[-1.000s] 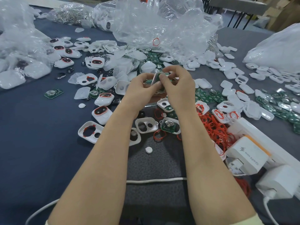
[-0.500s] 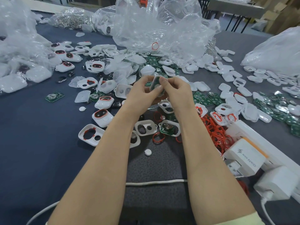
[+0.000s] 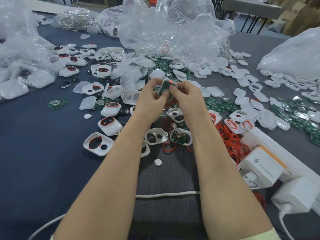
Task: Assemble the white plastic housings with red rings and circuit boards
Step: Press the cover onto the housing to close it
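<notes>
White housing (image 3: 174,84), green board (image 3: 164,87) inside

**Small-parts assembly workshop**

A wide bench (image 3: 34,153) covered in dark cloth is strewn with white plastic housings (image 3: 108,139), green circuit boards (image 3: 58,103) and red rings (image 3: 232,141). Behind them, clear plastic bags (image 3: 173,32) of parts are heaped, and cardboard boxes (image 3: 297,14) stand at the back.

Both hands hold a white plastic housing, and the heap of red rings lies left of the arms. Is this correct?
No: the head view shows the heap of red rings right of the arms. Left hand and right hand hold the white plastic housing.
</notes>
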`<state>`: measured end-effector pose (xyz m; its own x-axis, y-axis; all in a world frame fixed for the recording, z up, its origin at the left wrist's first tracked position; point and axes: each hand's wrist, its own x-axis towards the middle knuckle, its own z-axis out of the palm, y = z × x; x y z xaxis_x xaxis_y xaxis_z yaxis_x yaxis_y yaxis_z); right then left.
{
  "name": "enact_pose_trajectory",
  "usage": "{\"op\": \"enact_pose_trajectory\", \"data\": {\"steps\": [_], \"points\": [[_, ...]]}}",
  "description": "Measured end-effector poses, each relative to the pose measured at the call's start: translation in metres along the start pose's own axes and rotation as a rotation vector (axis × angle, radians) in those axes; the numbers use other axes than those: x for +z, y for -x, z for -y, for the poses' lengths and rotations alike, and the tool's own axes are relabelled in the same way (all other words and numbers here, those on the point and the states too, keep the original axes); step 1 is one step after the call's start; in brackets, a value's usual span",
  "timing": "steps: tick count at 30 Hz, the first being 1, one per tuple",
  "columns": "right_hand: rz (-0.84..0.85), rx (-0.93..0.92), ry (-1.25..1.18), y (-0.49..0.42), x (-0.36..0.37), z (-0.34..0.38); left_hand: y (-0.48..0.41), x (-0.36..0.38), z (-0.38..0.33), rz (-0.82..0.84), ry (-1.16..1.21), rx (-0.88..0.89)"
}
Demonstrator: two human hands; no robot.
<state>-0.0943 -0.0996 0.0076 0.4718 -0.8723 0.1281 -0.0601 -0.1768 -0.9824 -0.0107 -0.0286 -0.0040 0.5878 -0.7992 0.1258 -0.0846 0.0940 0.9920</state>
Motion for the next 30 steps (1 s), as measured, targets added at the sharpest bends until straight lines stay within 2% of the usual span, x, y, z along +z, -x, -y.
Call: {"op": "enact_pose_trajectory", "data": {"steps": [7, 11, 13, 15, 17, 19, 21, 25, 27, 30], "points": [[0.006, 0.011, 0.036, -0.001, -0.003, 0.0, -0.001, -0.001, 0.0, 0.017, 0.056, -0.053], [0.022, -0.029, 0.107, 0.002, -0.001, 0.003, -0.002, -0.002, -0.001, -0.084, -0.016, -0.045], [-0.082, -0.084, 0.229, 0.001, 0.001, 0.003, -0.004, -0.006, -0.002, -0.189, 0.08, -0.062], [-0.183, -0.147, 0.361, -0.004, 0.007, 0.007, -0.007, -0.011, -0.005, -0.313, 0.273, -0.078], [-0.188, -0.187, 0.479, -0.016, 0.02, 0.01, -0.01, -0.013, -0.006, -0.391, 0.412, -0.076], [-0.128, -0.19, 0.594, -0.03, 0.037, 0.013, -0.011, -0.011, -0.006, -0.402, 0.47, -0.055], [-0.08, -0.171, 0.674, -0.044, 0.051, 0.016, -0.012, -0.01, -0.004, -0.417, 0.422, -0.032], [-0.062, -0.071, 0.794, -0.064, 0.063, 0.018, -0.013, -0.017, -0.001, -0.48, 0.156, 0.016], [-0.064, -0.014, 0.852, -0.068, 0.063, 0.018, -0.012, -0.018, -0.002, -0.483, 0.135, 0.028], [-0.046, 0.051, 0.911, -0.071, 0.06, 0.021, -0.012, -0.015, -0.002, -0.457, 0.226, 0.041]]}}
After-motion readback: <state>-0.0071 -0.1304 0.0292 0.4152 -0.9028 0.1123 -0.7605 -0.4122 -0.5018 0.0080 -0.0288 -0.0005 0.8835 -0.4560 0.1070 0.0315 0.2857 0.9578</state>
